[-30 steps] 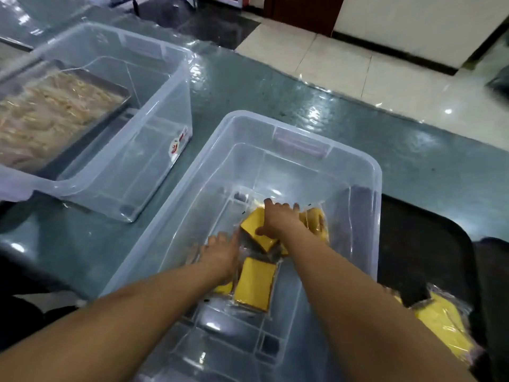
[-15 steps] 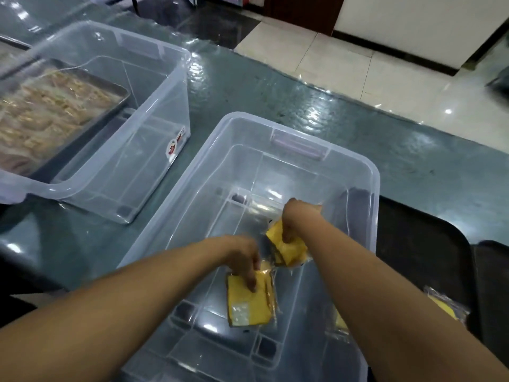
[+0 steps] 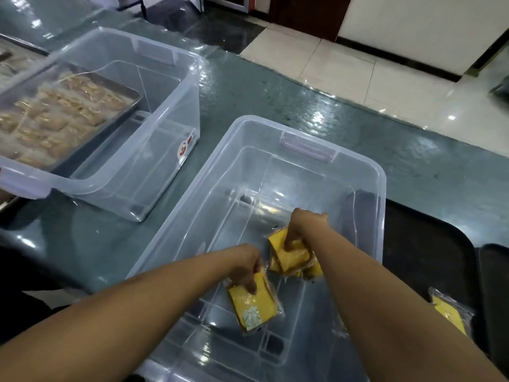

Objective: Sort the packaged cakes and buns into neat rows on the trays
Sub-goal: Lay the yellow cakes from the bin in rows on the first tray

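Both my hands are inside a clear plastic bin in front of me. My left hand pinches one wrapped yellow cake by its top edge, lifted above the bin floor. My right hand grips a bunch of wrapped yellow cakes, how many I cannot tell. Right of the bin lies a dark tray with another wrapped yellow cake near its front.
A second clear bin stands at the back left, with a metal tray of packaged pale buns resting across it. The bins sit on a dark green counter. Tiled floor lies beyond its far edge.
Both hands went from reaching flat among the cakes on the bin floor to gripping them and lifting. The left took one cake, the right a bunch. Since half a second ago, little has moved.
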`<state>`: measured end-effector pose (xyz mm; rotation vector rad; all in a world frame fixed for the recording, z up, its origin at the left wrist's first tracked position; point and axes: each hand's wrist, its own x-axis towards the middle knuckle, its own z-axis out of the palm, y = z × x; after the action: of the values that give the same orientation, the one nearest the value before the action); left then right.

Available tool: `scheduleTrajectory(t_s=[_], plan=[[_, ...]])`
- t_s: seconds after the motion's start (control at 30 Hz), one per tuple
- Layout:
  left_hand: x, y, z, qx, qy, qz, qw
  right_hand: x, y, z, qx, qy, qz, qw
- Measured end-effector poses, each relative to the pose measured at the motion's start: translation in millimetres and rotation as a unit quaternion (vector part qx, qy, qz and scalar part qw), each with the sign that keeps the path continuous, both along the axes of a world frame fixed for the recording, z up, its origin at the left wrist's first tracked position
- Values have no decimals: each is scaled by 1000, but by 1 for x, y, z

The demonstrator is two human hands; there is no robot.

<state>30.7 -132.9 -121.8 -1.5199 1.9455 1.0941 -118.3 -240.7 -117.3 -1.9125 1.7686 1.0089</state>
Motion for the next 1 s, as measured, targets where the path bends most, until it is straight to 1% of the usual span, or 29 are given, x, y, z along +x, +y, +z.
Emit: scheduleTrajectory(t_s=[0.13, 0.23, 0.3, 0.37, 0.5, 0.63, 0.73, 0.8, 0.87, 0.93, 1.0], plan=[[20, -2, 15, -33, 10, 26, 999, 9, 8, -3, 56, 42, -8, 998], [32, 0, 24, -53, 5, 20, 998, 17, 15, 0, 88, 38, -19, 995], [39, 3, 27, -72, 3, 14, 997, 21, 21, 7, 90, 16, -25, 996], [44, 7, 32, -92, 4, 17, 996, 23, 28, 12, 71, -5, -27, 997], [54, 11, 42, -125, 17, 27, 992, 30, 43, 25, -10, -59, -34, 998], [58, 16, 51, -172, 15, 30, 984, 33, 55, 34, -34, -64, -18, 997], [61, 17, 60, -212, 40, 31, 976, 27, 62, 39, -71, -107, -40, 991], [63, 15, 68, -246, 55, 22, 967, 19, 65, 47, -118, -161, -72, 977], [63, 15, 78, -277, 68, 15, 958, 9, 68, 60, -170, -220, -109, 954], [61, 14, 87, -304, 84, 21, 949, -2, 73, 77, -221, -288, -140, 921], [56, 13, 99, -326, 108, 33, 938, -14, 78, 99, -275, -353, -168, 878]])
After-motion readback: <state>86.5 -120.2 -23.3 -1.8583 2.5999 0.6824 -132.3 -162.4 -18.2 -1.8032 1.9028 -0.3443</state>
